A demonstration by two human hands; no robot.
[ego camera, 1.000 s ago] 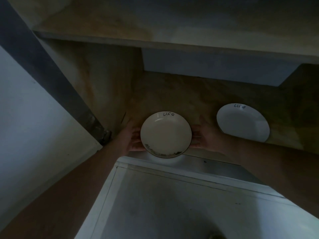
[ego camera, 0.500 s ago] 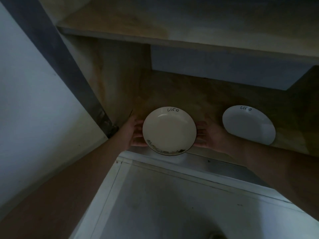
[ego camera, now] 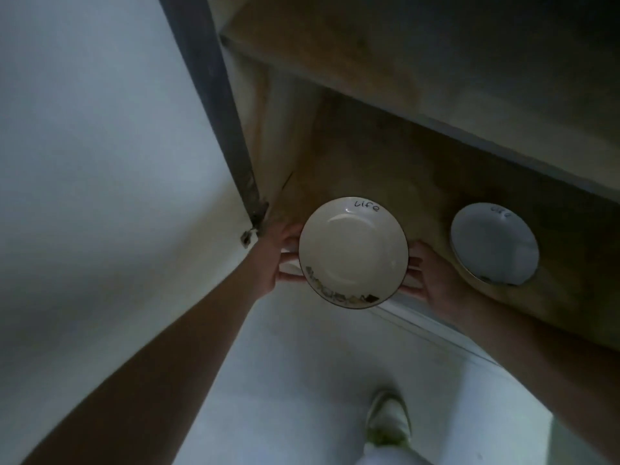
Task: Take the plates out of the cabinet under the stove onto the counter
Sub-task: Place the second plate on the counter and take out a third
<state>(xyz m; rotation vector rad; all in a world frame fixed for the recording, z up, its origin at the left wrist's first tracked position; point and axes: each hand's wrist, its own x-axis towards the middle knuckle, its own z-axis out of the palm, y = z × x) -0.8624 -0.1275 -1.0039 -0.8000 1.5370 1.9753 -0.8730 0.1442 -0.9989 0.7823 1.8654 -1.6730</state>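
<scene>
A cream plate (ego camera: 353,251) with a dark rim, the word "life" at its far edge and a dark pattern at its near edge, hangs at the cabinet's front edge. My left hand (ego camera: 279,260) holds its left side and my right hand (ego camera: 429,281) holds its right side, fingers tucked under the rim. A second white plate (ego camera: 494,244) with the same lettering lies on the wooden cabinet floor (ego camera: 362,169) to the right, untouched.
A wooden shelf (ego camera: 369,62) runs above the cabinet floor. The open white cabinet door (ego camera: 100,162) with its hinge (ego camera: 247,237) stands at the left. Pale floor (ego camera: 302,380) and my shoe (ego camera: 389,421) lie below.
Both hands have drawn the cream plate out toward the cabinet's front edge and lifted it. The view has tilted, and the floor and my shoe have come into sight.
</scene>
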